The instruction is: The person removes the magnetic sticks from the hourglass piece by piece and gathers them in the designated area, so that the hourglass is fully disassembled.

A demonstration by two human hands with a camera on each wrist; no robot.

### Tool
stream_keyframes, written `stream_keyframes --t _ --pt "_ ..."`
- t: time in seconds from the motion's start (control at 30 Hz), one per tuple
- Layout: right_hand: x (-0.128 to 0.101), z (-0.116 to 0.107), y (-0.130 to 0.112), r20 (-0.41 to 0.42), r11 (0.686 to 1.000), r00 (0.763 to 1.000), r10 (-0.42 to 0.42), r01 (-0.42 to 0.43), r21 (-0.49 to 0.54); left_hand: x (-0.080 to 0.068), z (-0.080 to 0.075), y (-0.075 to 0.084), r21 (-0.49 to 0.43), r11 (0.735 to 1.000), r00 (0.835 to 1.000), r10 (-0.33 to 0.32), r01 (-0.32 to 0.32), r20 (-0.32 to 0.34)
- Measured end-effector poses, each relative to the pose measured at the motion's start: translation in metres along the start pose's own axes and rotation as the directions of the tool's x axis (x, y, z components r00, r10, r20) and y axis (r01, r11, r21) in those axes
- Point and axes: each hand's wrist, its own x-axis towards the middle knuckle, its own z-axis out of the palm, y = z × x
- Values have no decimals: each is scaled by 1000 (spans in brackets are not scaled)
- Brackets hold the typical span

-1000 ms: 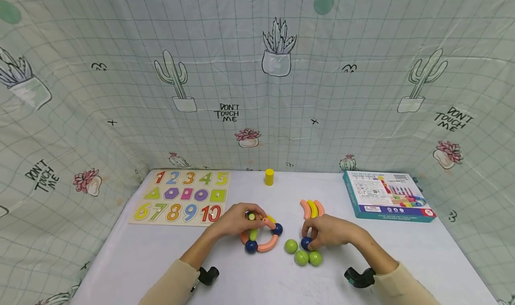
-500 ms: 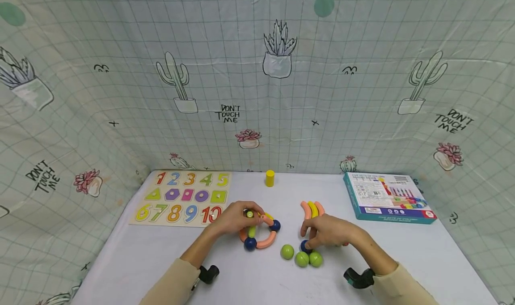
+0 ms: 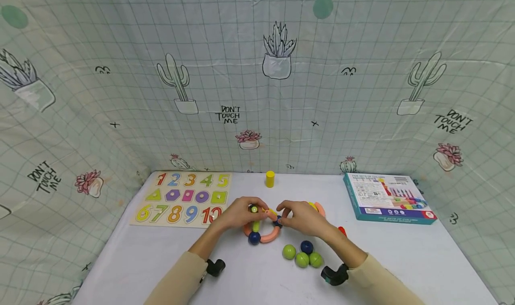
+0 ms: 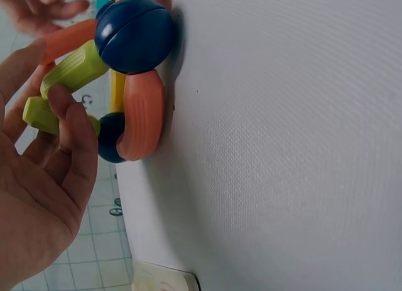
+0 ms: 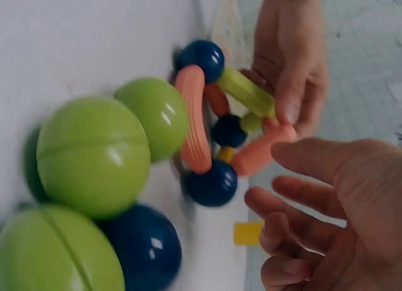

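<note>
Ring of rods and balls (image 3: 260,228) sits between my hands. Left hand (image 3: 235,213) pinches green rod (image 3: 255,226); right hand (image 3: 299,216) loose-fingered, empty, just beside ring. I advise steadying ring, approaching gently.

Staged play table (image 3: 161,260), cactus-print backdrop (image 3: 277,72)

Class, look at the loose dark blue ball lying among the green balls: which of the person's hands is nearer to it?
Right. The right hand is just behind the blue ball, reaching toward the ring. The left hand is further off, holding the ring's far side.
</note>
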Motion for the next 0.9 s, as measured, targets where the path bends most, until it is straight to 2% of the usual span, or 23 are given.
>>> stream_keyframes --t 0.13,0.27,0.53,0.9 --pt "8 12 -5 -36 1000 999 -12 12 5 3 3 -3 -2 1000 1000 24 -24 9" --pt "12 16 -6 -24 999 999 -37 37 -6 1 5 -3 -22 1000 1000 20 -19 5" --pt "14 19 -5 -23 1000 1000 -3 2 -26 -1 3 -2 -27 1000 1000 12 -12 -1" --pt "13 18 -3 -12 995 997 -81 80 -60 -1 0 -2 -43 999 1000 4 -3 11"
